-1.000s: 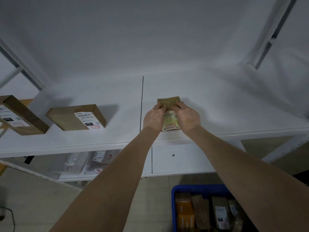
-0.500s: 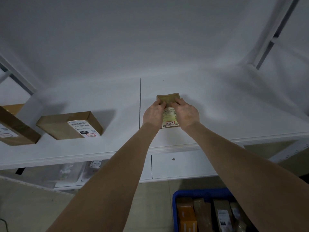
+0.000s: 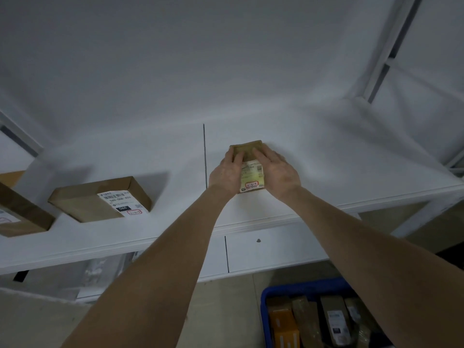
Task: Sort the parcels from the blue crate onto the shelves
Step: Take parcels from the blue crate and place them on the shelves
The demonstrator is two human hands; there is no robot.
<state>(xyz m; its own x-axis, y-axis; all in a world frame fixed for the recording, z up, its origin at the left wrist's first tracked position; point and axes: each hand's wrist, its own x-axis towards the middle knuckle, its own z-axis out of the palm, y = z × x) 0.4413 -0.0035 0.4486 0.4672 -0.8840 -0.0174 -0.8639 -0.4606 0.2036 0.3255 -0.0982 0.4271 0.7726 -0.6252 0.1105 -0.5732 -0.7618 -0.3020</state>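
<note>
A small brown parcel with a pale label lies on the white shelf, just right of the board seam. My left hand grips its left side and my right hand grips its right side, with fingers of both over its top. The parcel's far end shows past my fingertips. The blue crate stands on the floor at the bottom right and holds several brown and orange parcels.
A flat brown box with a white label lies on the same shelf to the left, and another box sits at the left edge. A lower shelf holds clear bagged items. A shelf upright stands at the right.
Both hands have moved the small parcel a little farther back on the shelf. The view has drifted to the right, so the boxes sit nearer the left edge.
</note>
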